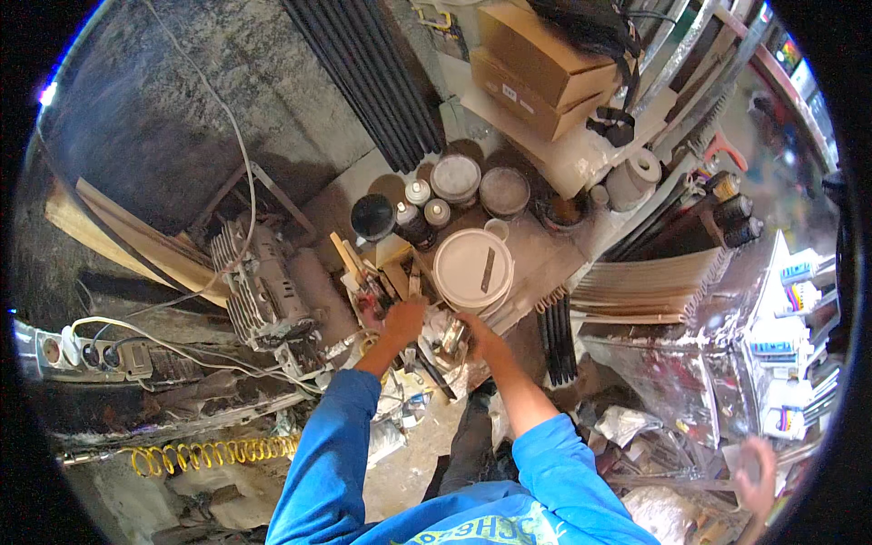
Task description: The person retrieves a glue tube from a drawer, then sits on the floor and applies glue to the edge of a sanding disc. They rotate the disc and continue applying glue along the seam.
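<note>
My left hand [404, 324] reaches into a cluttered box of tools [371, 295], beside several upright wooden handles [349, 257]. Its fingers are bent down and mostly hidden, so whether they hold anything does not show. My right hand [481, 337] is curled against a shiny metal piece [451, 335] at the right of the clutter; its exact kind is unclear. Just beyond that hand stands a round white bucket [461, 272] with its lid on. On the lid lies a flat, dark strip [489, 270]. A dark bar [436, 375] slants below my hands.
Behind the bucket stand round tins [455, 178], spray cans [418, 192] and a black-topped pot [372, 217]. A dusty motor [263, 286] is at left, with cables around it. Cardboard boxes [536, 77] stand far right. Another person's hand [754, 474] shows at lower right.
</note>
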Motion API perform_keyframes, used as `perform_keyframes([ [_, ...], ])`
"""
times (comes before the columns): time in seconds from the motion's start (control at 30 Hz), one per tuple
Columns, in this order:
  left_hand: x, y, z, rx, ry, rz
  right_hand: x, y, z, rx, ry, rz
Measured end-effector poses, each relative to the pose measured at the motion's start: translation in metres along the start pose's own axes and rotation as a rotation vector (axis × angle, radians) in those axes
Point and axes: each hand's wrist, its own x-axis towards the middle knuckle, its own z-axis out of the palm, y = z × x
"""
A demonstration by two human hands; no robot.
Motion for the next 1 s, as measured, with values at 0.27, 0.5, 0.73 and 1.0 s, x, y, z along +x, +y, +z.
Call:
perform_keyframes([
  [0.27,0.022,-0.008,-0.011,-0.315,0.115,0.032,-0.021,0.019,0.026,0.203,-0.041,-0.022],
  [0.5,0.009,0.0,-0.045,-0.618,0.467,-0.107,-0.003,0.027,0.01,0.11,-0.069,-0.145],
  [0.73,-0.017,0.005,-0.045,-0.143,-0.086,0.059,-0.016,0.031,0.028,0.154,0.159,-0.149],
  [1.0,0.004,0.023,0.015,0.099,-0.129,0.077,-0.005,0.049,0.032,0.149,0.289,-0.313],
])
